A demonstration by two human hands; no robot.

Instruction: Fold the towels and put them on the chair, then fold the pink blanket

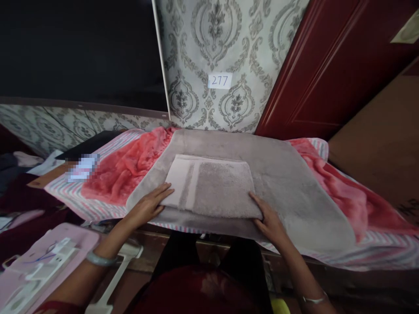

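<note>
From my end, I judge this as squaring up the folded towel [222,187], which lies on the gray mat [294,205] between my left hand [152,203], fingers loosely spread at its edge, and my right hand [270,220], thumb parted from fingers. Next likely calls for even, light pressure.

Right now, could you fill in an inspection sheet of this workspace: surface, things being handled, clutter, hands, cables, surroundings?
Surface: soft grey plush cloth with rounded corners; red fluffy fabric and pastel-striped cloth show at both sides.
Job's things: rectangular folded grey towel with pale bands, lying flat on the plush cloth.
Clutter: white plastic power strip on a pink board, lower left.
Hands: left hand at the towel's left edge; right hand at its right edge.
Cables: thin dark cables below the large black television.
Surroundings: silver-grey patterned wallpaper; white paper label reading 277.
</note>
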